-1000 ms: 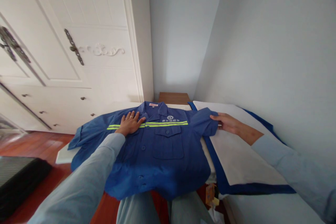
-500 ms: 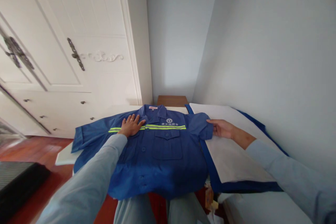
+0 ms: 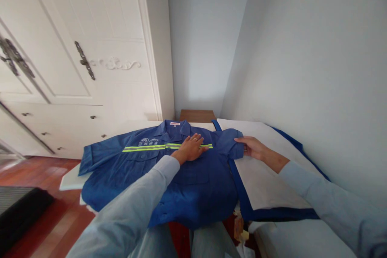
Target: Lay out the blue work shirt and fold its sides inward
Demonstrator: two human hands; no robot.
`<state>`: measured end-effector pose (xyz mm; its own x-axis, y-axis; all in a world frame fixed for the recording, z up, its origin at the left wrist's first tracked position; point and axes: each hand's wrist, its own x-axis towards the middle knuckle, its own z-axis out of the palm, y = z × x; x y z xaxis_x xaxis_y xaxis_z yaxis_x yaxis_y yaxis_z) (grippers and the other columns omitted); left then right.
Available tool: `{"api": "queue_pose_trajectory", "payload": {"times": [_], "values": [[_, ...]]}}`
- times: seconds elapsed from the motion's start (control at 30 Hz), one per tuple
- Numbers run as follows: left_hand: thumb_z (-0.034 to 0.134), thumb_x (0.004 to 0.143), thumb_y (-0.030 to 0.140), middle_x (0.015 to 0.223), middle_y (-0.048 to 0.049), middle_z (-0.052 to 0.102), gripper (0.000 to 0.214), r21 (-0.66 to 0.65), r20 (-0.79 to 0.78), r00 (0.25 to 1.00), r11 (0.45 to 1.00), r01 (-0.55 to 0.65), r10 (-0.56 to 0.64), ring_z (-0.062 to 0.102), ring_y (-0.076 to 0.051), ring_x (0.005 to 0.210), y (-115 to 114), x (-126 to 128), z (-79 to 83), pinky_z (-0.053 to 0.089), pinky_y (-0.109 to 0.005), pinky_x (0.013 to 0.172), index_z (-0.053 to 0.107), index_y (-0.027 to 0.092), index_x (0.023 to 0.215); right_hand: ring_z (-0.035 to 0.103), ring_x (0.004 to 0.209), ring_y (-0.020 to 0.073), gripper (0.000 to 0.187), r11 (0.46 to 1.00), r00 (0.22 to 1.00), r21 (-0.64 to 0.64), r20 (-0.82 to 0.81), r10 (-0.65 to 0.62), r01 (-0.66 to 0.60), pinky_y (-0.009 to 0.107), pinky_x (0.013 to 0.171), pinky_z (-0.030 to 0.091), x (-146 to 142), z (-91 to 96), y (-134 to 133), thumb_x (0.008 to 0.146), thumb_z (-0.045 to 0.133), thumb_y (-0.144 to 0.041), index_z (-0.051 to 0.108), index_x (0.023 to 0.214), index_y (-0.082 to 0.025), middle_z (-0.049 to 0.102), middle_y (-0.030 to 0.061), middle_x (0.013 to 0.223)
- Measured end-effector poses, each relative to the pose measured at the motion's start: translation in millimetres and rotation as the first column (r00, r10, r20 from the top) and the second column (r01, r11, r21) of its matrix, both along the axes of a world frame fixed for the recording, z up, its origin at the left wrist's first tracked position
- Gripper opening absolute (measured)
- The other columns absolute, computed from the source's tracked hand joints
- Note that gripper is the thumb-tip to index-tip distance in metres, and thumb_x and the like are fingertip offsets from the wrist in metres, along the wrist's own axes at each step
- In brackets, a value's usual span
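Observation:
A blue short-sleeved work shirt (image 3: 208,181) lies spread out front side up, collar away from me, with a yellow and grey reflective stripe across its chest. My left hand (image 3: 192,147) rests flat on the chest at the right of the picture, fingers stretched over the stripe, covering the logo there. White lettering shows on the other chest side. My right hand (image 3: 252,147) pinches the cuff of the shirt's right-hand sleeve between thumb and fingers. Beneath that sleeve lies a white sheet (image 3: 266,181) on top of a dark blue cloth (image 3: 282,214).
The shirt lies on a white table (image 3: 71,179). Behind it stand a white wardrobe (image 3: 127,100) and a brown wooden piece (image 3: 197,115). A grey wall (image 3: 317,68) rises on the right. At lower left, a black padded object (image 3: 27,217) sits on the red wooden floor (image 3: 66,209).
My left hand has moved right across the chest, from the left-hand side to the right-hand side, uncovering the lettering. My right hand still holds the sleeve cuff.

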<state>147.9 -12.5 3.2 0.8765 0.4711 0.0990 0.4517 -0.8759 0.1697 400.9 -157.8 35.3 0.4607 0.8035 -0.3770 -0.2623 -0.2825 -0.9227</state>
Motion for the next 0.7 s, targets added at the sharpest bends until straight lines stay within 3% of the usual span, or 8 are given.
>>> {"api": "queue_pose_trajectory", "payload": {"times": [0.07,0.17,0.37,0.43,0.53,0.63,0.7], "values": [[0.023,0.1,0.058,0.157,-0.0192,0.038,0.068,-0.019,0.018,0.998,0.998,0.056,-0.056,0.026,-0.031,0.15,-11.3,20.1,-11.3,0.023,-0.052,0.12,0.044,0.014,0.148,0.066,0.057,0.0145,0.017,0.999,0.999,0.028,0.044,-0.02,0.019,0.024,0.053,0.056,-2.4,5.6,-1.9,0.075,0.076,-0.01,0.068,0.088,-0.017,0.073,0.0012,0.069],[0.023,0.101,0.055,0.157,-0.0215,0.036,0.069,-0.025,0.032,0.999,0.999,0.042,-0.041,0.028,-0.033,0.149,-17.9,35.8,-20.2,0.021,-0.054,0.12,0.041,0.009,0.15,0.065,0.059,0.0134,0.016,0.996,0.988,0.079,0.147,-0.054,0.043,0.024,0.054,0.056,-8.7,15.1,-3.0,0.075,0.074,-0.013,0.066,0.087,-0.019,0.072,0.0,0.072],[0.025,0.099,0.06,0.157,-0.0182,0.038,0.07,0.046,0.012,0.998,0.998,0.054,-0.054,0.033,-0.034,0.146,-16.0,34.4,-18.4,0.025,-0.055,0.117,0.039,0.015,0.152,0.061,0.054,0.0128,0.016,0.98,0.893,0.177,0.45,-0.001,-0.088,0.022,0.047,0.048,-43.0,28.7,6.8,0.077,0.063,-0.019,0.061,0.092,-0.02,0.068,-0.002,0.072],[0.025,0.101,0.056,0.156,-0.0169,0.04,0.066,0.088,0.012,0.999,0.995,0.045,-0.046,0.036,-0.033,0.144,-16.5,34.1,-16.1,0.029,-0.053,0.115,0.041,0.016,0.151,0.054,0.046,0.0116,0.017,0.965,0.814,0.17,0.577,0.068,-0.201,0.022,0.043,0.041,-60.5,29.2,10.5,0.078,0.059,-0.02,0.06,0.095,-0.019,0.062,-0.0048,0.064],[0.032,0.1,0.043,0.147,-0.0167,0.052,0.053,0.113,0.013,0.999,0.993,0.04,-0.042,0.042,-0.033,0.139,-15.1,36.2,-14.6,0.033,-0.052,0.112,0.057,0.015,0.138,0.051,0.047,0.0119,0.03,0.911,0.619,0.102,0.763,0.187,-0.4,0.024,0.049,0.04,-88.0,25.0,13.0,0.079,0.056,-0.017,0.061,0.109,-0.016,0.057,-0.007,0.058],[0.046,0.093,0.029,0.13,-0.0133,0.066,0.037,0.051,-0.024,0.997,0.996,0.074,-0.073,0.051,-0.032,0.131,-7.7,38.2,-18.4,0.034,-0.051,0.111,0.069,0.02,0.12,0.056,0.059,0.0136,0.041,0.836,0.421,0.0,0.864,0.276,-0.549,0.026,0.059,0.041,-111.9,15.0,14.3,0.078,0.056,-0.011,0.062,0.118,-0.015,0.06,-0.0043,0.064],[0.055,0.086,0.025,0.124,-0.0089,0.07,0.038,-0.015,0.024,0.998,0.998,0.063,-0.063,0.055,-0.031,0.126,-0.3,38.0,-23.4,0.035,-0.051,0.111,0.069,0.025,0.121,0.057,0.063,0.0142,0.042,0.794,0.346,-0.077,0.871,0.348,-0.604,0.027,0.061,0.04,-123.7,7.2,15.7,0.078,0.057,-0.01,0.063,0.118,-0.014,0.061,-0.003,0.067]]}}
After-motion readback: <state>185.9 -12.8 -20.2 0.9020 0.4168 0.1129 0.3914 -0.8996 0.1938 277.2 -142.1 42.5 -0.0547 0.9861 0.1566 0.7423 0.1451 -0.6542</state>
